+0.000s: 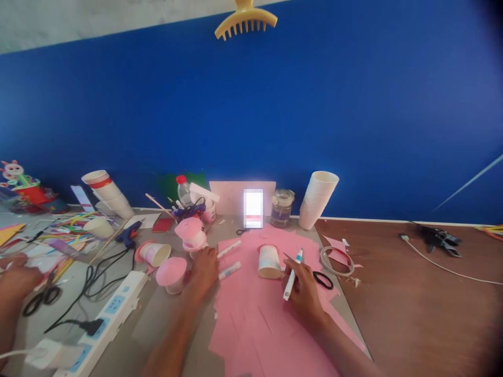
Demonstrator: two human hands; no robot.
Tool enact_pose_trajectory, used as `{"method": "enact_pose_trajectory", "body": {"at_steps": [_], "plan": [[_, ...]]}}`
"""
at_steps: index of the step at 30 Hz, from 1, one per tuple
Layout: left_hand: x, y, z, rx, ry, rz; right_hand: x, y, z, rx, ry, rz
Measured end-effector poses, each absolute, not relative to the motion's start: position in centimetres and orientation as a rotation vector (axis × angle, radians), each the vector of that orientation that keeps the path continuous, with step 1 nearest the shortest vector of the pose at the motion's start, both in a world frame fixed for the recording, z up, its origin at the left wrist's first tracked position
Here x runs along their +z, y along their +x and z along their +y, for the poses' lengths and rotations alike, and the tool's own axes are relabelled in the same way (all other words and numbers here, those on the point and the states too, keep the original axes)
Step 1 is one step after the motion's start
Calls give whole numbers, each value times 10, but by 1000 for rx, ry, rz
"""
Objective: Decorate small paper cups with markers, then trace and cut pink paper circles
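My right hand (304, 293) is closed around a white marker pen (291, 284) with a teal end pointing up and away. Black-handled scissors (324, 280) lie beside and partly behind this hand. Just left of it a paper cup (269, 263) rests on the pink paper (255, 319). My left hand (203, 270) is at the paper's left edge, its fingertips hidden, close to a paper cup with a pink top (192, 235). Another pink-topped cup (172, 275) stands left of that hand. A white pen (229, 249) and a glue stick (230, 270) lie to its right.
A glowing phone (253, 208) stands at the back, near a jar (282, 207) and a stack of cups (318, 199). To the left are a power strip (112, 314) with cords and a glue gun (129, 234). Another person's hand (19, 280) appears far left.
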State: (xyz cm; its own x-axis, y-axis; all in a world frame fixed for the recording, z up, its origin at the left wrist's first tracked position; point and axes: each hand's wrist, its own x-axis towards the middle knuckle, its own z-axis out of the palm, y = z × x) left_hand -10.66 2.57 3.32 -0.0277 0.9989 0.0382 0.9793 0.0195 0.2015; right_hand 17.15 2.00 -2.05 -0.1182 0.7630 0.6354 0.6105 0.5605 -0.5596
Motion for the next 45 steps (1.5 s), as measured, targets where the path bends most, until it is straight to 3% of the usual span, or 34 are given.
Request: {"method": "enact_pose_trajectory", "body": {"at_steps": [6,10,22,29,45], "plan": [[62,-64,-8,575,2084,1629,-12,170,11,296,-982,-1635],[70,-24,-31,561,1983,1305,-9,168,1,363,-883,-1641],[41,-2,-37,648,1531,1027,-7,165,-6,554,-677,-1695],[35,1,-39,732,1517,1013,-14,157,-15,938,-735,-1440],[17,-11,-30,1052,1115,885,18,164,8,1209,-712,-863]]}}
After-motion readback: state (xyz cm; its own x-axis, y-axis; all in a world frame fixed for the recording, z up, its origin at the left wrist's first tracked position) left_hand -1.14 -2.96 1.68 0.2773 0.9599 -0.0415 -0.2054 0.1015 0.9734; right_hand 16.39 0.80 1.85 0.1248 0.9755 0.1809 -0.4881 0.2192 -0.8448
